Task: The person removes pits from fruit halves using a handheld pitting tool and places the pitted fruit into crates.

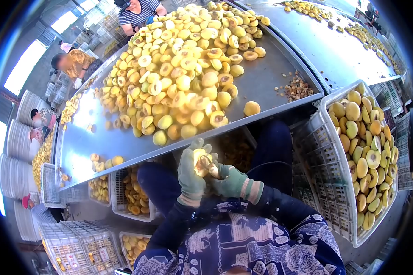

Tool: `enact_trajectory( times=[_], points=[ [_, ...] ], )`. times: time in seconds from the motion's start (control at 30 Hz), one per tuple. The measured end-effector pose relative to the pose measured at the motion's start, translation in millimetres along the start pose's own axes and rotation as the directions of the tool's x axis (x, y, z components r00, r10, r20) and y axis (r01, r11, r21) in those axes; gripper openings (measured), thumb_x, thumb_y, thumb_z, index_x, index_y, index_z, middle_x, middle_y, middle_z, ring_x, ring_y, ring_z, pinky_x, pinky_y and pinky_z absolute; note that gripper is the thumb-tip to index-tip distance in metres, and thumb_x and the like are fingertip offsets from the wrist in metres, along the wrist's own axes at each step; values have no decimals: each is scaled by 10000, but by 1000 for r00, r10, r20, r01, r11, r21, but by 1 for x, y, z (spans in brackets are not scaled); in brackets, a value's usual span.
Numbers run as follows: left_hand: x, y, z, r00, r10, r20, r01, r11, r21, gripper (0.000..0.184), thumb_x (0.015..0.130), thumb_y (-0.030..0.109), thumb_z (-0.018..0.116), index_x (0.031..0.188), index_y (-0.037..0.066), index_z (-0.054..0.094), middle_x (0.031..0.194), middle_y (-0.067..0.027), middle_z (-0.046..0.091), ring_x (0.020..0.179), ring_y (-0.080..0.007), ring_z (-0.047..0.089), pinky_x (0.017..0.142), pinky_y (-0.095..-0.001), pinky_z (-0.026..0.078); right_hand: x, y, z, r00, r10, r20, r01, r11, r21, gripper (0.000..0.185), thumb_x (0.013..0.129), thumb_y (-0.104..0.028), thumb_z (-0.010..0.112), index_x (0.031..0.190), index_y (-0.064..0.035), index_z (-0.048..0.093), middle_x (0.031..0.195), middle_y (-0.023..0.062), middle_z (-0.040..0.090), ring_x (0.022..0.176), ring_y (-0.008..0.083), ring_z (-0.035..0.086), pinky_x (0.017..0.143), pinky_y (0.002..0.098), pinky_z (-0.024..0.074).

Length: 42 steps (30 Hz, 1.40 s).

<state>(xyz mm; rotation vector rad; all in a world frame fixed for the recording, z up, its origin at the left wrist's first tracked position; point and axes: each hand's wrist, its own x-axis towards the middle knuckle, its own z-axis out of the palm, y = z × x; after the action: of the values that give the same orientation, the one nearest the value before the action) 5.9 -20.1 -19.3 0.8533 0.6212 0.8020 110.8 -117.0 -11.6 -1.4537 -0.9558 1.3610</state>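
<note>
In front of my chest, my left hand wears a pale green work glove and is closed around a yellow stone fruit, perhaps an apricot or peach. The fruit is opened, with brown at its centre. My right hand, gloved the same way, is closed against the fruit's near right side, fingertips at the brown part. Whatever it pinches there is too small to make out. Just beyond both hands runs the raised edge of a metal table, bearing a large heap of halved yellow fruit.
Brown pits lie in a small pile on the table's right. A full fruit crate stands at my right. Lower crates of fruit sit by my left leg. Stacked crates are behind them. Other people work around the table's far and left sides.
</note>
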Motion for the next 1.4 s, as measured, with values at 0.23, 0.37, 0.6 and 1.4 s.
enact_trajectory(
  times=[0.23, 0.37, 0.6, 1.4],
  points=[
    [-2, -9, 1, 985, 155, -77, -145, 983, 114, 496, 981, 384, 492, 1269, -19, 506, 1250, -105, 549, 1081, -269, 582, 817, -429, 562, 15, 29, 12, 981, -168, -102, 143, 966, -217, 244, 921, -228, 585, 1118, -86, 602, 907, 72, 686, 842, 218, 667, 767, 328, 518],
    [-4, -12, -3, 978, 178, -109, -162, 977, 141, 486, 985, 382, 488, 1261, -16, 516, 1259, -109, 544, 1078, -276, 585, 809, -428, 566, 21, 41, 22, 995, -91, -47, 93, 995, 26, 245, 920, -188, 584, 1137, -76, 600, 958, 74, 684, 876, 199, 655, 795, 314, 511],
    [-2, -15, -12, 977, 181, -116, -160, 973, 167, 447, 993, 344, 492, 1257, -16, 522, 1251, -122, 564, 1089, -298, 599, 798, -407, 575, 10, -9, -2, 956, 242, 166, -257, 963, 80, 261, 911, -159, 602, 1159, -75, 605, 1026, 80, 681, 931, 189, 642, 831, 306, 499],
    [-3, 1, -21, 993, -116, 7, 113, 978, 177, 445, 976, 327, 532, 1231, -38, 553, 1117, -148, 636, 939, -310, 662, 724, -454, 595, 2, 7, -22, 805, 182, 565, -436, 827, 355, 231, 853, -271, 648, 934, -59, 601, 576, 12, 543, 405, 98, 505, 359, 221, 399]
  ],
)
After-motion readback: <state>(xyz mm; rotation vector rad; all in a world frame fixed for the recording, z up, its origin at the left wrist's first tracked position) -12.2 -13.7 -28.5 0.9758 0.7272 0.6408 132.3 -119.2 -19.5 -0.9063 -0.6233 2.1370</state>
